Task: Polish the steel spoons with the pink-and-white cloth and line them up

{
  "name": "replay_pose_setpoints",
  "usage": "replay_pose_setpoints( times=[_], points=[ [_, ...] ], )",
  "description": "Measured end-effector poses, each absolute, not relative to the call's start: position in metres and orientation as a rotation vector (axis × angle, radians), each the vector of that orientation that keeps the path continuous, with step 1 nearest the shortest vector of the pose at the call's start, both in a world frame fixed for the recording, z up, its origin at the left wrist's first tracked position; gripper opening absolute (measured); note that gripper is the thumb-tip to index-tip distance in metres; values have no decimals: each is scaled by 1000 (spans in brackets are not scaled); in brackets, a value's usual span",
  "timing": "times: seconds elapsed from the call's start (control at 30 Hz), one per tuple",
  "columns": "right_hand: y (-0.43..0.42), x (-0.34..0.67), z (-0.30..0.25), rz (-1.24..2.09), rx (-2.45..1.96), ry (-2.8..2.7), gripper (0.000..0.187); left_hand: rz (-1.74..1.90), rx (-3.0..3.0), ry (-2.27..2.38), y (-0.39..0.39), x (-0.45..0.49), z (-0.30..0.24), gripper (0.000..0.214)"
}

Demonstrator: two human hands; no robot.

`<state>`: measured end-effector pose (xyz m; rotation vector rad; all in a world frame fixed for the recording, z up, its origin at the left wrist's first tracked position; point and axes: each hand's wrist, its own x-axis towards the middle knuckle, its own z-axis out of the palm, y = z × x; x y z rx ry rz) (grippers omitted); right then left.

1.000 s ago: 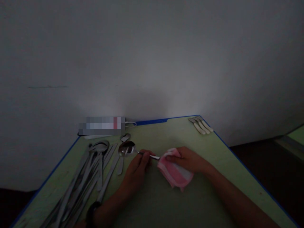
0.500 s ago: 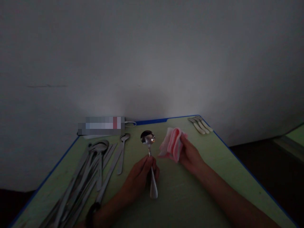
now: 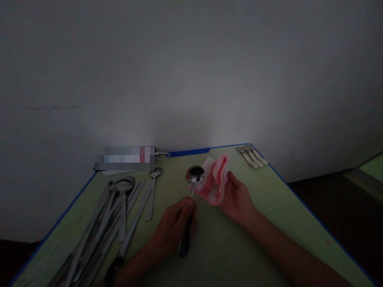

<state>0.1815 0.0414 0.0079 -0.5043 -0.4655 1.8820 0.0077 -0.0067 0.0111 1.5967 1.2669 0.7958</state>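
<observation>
Green tabletop (image 3: 227,255): left hand (image 3: 179,217) clamps fingers round spoon (image 3: 184,244) mid-handle — presumably freeing its bowl (image 3: 196,175) — right hand (image 3: 238,197) grips pink cloth (image 3: 220,181).

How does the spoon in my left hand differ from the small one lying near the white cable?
The held spoon is gripped in your left hand; the small spoon lies on the table. The held spoon's bowl looks bigger than the small spoon's. Your hand hides part of the held spoon's handle, while the small spoon's handle shows bare. Both look like shiny metal, bowls pointing away from you.
</observation>
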Motion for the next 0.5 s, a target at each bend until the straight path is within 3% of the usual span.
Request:
replay_pose_setpoints(
  times=[0.23, 0.4, 0.5],
  points=[
    [39, 180, 8, 1880, -547, -393, 32, 608, 1796, 1212, -7, 9, 9, 39],
    [34, 171, 1, 1741, -784, -692, 24, 542, 1841, 1206, -8, 11, 10, 38],
    [29, 168, -2, 1658, -903, -847, 31, 579, 1791, 1205, -8, 11, 13, 34]
  ],
)
